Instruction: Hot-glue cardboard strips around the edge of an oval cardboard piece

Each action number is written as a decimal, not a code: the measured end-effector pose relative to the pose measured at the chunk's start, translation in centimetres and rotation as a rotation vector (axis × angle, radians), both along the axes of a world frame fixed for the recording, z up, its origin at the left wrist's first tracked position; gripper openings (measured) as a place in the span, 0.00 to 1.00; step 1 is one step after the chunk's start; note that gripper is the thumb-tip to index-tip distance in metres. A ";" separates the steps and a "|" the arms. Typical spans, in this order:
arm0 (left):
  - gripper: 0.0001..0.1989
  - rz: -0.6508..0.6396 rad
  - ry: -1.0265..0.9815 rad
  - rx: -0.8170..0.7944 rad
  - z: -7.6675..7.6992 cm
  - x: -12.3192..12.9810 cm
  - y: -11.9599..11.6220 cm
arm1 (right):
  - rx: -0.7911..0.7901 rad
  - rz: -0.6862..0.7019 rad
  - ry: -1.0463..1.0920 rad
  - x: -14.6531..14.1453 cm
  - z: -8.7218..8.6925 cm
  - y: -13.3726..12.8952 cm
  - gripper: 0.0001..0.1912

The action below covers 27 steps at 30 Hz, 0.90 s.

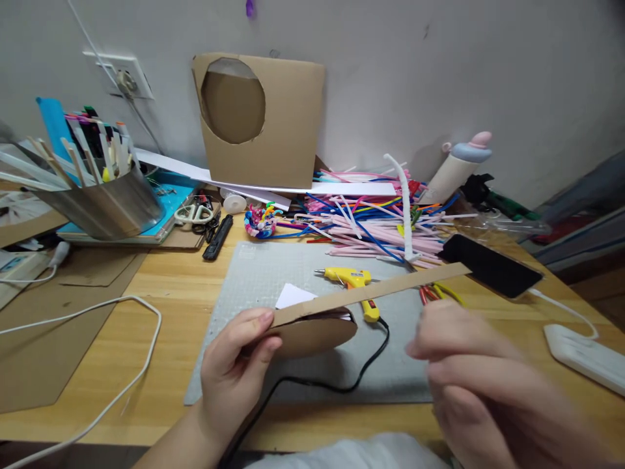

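Observation:
My left hand (237, 361) pinches a long cardboard strip (390, 284) together with a round cardboard piece (312, 337), the strip lying along the round piece's upper edge. The strip's free end reaches out to the right, above the table. My right hand (481, 381), smeared by motion, is at the lower right, apart from the strip, with its fingers bent; whether they are closed is unclear. A yellow hot glue gun (359, 278) lies on the grey cutting mat (273, 267) behind the strip, with a white paper piece (294, 295) to its left.
Behind the mat are pink and blue pipe cleaners (371, 225) and a cardboard panel (293, 124) with a round hole. A metal pen holder (112, 205), scissors (193, 213) and a black cutter (218, 238) are left. A phone (493, 264) and power strip (583, 358) are right.

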State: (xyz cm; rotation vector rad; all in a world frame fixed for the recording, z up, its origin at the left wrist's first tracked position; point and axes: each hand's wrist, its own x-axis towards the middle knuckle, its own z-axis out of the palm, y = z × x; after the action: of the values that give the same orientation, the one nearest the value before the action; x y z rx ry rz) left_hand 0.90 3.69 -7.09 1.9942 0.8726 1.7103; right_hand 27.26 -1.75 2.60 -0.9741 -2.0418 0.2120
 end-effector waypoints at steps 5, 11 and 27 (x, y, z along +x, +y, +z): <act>0.25 0.013 0.045 0.013 -0.3 -0.2 -0.4 | -0.091 -0.107 0.117 -1.2 -3.2 0.6 0.16; 0.25 -0.051 0.091 0.031 1.1 0.1 -1.1 | -0.117 0.031 0.066 -2.3 -3.0 0.7 0.23; 0.17 -0.050 0.220 -0.001 2.7 0.8 -0.8 | -0.199 0.245 -0.109 -4.1 -0.3 2.2 0.26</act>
State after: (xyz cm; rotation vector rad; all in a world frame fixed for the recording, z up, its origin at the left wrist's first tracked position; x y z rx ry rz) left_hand 1.70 2.93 -4.35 2.2151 0.8842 1.4826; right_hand 23.17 0.43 2.27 -0.8677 -2.2723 0.5109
